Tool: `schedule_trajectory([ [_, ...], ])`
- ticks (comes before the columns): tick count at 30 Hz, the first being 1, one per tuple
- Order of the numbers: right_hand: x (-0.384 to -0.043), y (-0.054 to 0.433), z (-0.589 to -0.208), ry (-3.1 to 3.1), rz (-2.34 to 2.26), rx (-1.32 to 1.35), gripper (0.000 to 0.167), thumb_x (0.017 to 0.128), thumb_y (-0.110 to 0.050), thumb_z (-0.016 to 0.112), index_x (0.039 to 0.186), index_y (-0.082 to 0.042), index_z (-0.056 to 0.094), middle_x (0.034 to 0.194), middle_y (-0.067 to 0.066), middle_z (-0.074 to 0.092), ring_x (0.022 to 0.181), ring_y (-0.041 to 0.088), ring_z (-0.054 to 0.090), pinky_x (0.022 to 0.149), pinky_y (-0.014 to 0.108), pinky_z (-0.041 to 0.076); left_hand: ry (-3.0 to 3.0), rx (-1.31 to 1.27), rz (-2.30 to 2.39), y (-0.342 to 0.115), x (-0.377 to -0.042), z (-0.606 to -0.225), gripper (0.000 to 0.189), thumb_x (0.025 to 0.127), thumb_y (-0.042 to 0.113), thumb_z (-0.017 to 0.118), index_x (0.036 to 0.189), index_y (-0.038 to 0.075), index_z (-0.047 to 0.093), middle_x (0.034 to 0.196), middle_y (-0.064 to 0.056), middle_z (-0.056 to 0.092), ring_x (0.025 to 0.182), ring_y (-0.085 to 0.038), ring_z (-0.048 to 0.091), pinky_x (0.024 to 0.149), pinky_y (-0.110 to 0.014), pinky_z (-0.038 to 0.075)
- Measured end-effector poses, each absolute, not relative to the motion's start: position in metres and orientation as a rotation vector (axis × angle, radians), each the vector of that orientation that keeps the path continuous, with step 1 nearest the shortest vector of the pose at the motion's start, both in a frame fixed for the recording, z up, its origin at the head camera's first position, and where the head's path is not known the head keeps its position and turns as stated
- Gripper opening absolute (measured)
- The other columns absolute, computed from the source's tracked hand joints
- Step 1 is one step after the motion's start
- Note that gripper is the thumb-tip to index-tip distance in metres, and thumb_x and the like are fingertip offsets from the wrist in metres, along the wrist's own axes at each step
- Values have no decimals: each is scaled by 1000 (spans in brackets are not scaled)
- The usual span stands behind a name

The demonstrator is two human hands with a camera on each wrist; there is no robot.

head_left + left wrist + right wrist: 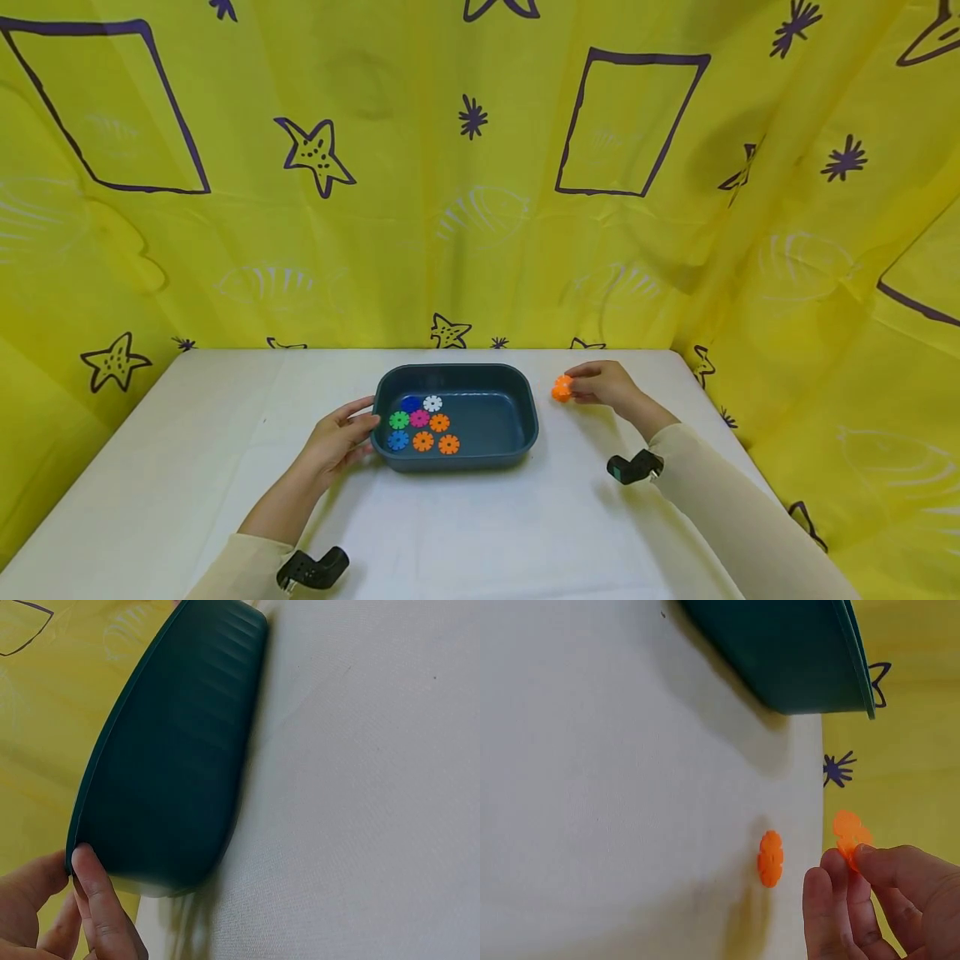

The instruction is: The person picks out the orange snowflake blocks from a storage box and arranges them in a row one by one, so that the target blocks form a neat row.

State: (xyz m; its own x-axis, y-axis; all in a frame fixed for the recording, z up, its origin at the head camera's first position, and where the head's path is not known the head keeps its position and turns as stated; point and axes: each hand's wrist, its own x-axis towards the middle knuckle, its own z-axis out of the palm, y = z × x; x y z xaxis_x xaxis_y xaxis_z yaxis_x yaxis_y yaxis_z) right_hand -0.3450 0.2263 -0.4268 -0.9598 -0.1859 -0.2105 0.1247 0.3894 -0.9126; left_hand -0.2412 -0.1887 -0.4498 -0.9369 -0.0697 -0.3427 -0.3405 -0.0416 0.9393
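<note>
A dark teal plastic tray [491, 457] stands on the table, with several notched plastic discs in its left half: blue, white [432, 403], green [399, 421], pink [419, 418] and orange [423, 442]. My left hand [337, 437] pinches the tray's rim at its left end, thumb and fingers on either side of the edge. To the right of the tray, my right hand [606, 388] pinches an orange notched disc [847, 829] between thumb and fingertips, raised over the table. A second orange disc [770, 859] lies on the cloth just below that hand.
White cloth covers the table [480, 533]. A yellow curtain [405, 250] with purple drawings hangs along the table's back edge and right side. Each wrist wears a small black camera [635, 467] over a cream sleeve.
</note>
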Motion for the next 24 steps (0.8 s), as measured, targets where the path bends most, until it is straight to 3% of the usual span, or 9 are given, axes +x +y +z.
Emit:
schedule_trajectory([
  [8, -351, 238, -433, 2355, -1617, 20, 37, 94, 0, 61, 126, 17, 55, 98, 10, 71, 79, 13, 69, 83, 37, 58, 2004, -393, 2127, -189, -240, -450, 53, 97, 11, 61, 146, 2, 42, 99, 0, 63, 80, -7, 66, 67, -20, 57],
  [15, -353, 245, -437, 2383, -1592, 58, 36, 94, -2, 62, 125, 15, 56, 97, 9, 70, 81, 17, 70, 82, 36, 58, 2013, -413, 2118, -189, -241, -451, 52, 97, 12, 62, 145, 4, 44, 99, -1, 62, 80, -8, 66, 67, -20, 57],
  [24, -353, 248, -441, 2339, -1614, 109, 37, 94, 0, 61, 126, 16, 55, 92, 4, 70, 76, 10, 68, 80, 34, 59, 2013, -422, 2119, -189, -241, -451, 50, 98, 11, 60, 145, 4, 45, 101, -4, 62, 80, -9, 65, 67, -20, 57],
])
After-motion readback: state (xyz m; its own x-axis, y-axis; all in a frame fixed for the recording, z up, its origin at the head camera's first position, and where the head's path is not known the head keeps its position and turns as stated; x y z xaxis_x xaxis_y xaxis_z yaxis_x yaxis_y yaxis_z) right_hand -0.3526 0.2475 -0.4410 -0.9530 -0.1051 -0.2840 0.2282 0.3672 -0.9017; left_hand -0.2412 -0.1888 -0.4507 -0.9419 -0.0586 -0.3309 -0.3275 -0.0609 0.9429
